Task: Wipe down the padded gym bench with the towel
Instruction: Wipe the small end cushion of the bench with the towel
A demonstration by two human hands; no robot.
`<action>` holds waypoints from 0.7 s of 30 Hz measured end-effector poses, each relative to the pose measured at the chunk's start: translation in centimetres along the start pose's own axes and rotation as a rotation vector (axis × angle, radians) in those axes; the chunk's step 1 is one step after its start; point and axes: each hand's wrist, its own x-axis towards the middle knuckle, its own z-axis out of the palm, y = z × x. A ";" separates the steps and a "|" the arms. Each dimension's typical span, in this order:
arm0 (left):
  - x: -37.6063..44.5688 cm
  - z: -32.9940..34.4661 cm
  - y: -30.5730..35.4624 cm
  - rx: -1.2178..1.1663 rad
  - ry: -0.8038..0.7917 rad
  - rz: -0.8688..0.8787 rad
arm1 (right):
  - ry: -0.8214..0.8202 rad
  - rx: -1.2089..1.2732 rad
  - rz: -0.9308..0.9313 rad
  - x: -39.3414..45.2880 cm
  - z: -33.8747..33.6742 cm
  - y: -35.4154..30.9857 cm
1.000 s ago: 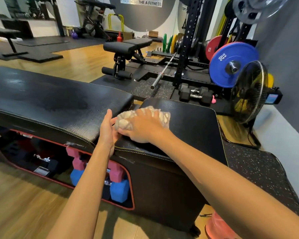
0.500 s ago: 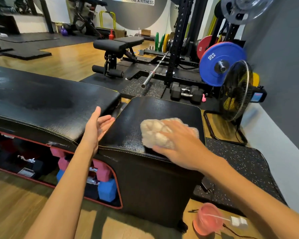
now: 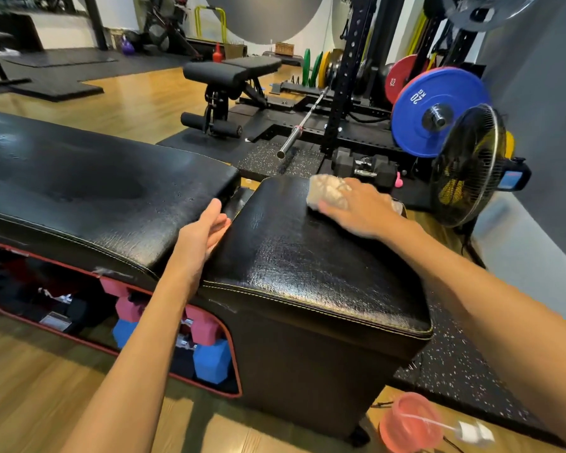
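The black padded gym bench (image 3: 301, 266) has two cushions, a long one on the left and a shorter one on the right, both with a wet sheen. My right hand (image 3: 360, 210) presses a crumpled cream towel (image 3: 327, 191) onto the far part of the right cushion, near its back right corner. My left hand (image 3: 203, 233) rests with fingers apart at the gap between the two cushions, holding nothing.
Pink and blue dumbbells (image 3: 206, 344) sit in the bench's open base. A pink bowl (image 3: 412, 423) and white plug lie on the floor at the bench's right end. A standing fan (image 3: 468, 165), weight plates (image 3: 435, 112), a barbell (image 3: 303, 125) and another bench (image 3: 229, 73) stand beyond.
My right hand has swept the towel from the near left of the right cushion across to its far right side. My left hand lifted off the cushion edge and opened.
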 end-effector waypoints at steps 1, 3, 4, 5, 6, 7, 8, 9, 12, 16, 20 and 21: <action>0.3 0.0 -0.1 0.011 0.007 0.011 | -0.002 -0.003 0.025 1.6 -0.1 0.3; 0.7 0.1 -0.4 0.035 0.029 0.035 | -0.022 -0.026 0.048 3.8 -0.1 0.7; 0.8 0.0 -0.4 0.071 0.042 0.048 | -0.026 -0.039 0.053 4.3 0.0 0.7; 0.7 0.0 -0.3 0.112 0.054 0.058 | -0.021 -0.050 0.058 4.5 0.1 0.7; 0.6 -0.1 -0.2 0.139 0.062 0.059 | -0.012 -0.062 0.059 4.3 0.1 0.5; 0.4 -0.1 0.0 0.146 0.061 0.054 | -0.009 -0.070 0.055 3.8 0.2 0.2; 0.1 -0.1 0.2 0.134 0.049 0.053 | -0.009 -0.070 0.047 2.9 0.2 -0.1; -0.2 0.0 0.4 0.110 0.030 0.053 | -0.017 -0.061 0.038 1.8 0.1 -0.6; -0.5 0.2 0.6 0.075 -0.004 0.039 | -0.054 -0.038 -0.010 -2.9 -0.2 -2.8; -1.2 0.3 1.1 0.064 -0.028 0.000 | 0.001 -0.036 -0.133 -10.5 0.1 -5.4; -1.9 0.4 1.6 0.024 -0.039 -0.032 | -0.027 -0.032 -0.214 -16.3 0.6 -6.6; -1.9 0.4 1.6 0.027 -0.044 -0.031 | -0.013 -0.058 -0.219 -16.8 0.6 -6.7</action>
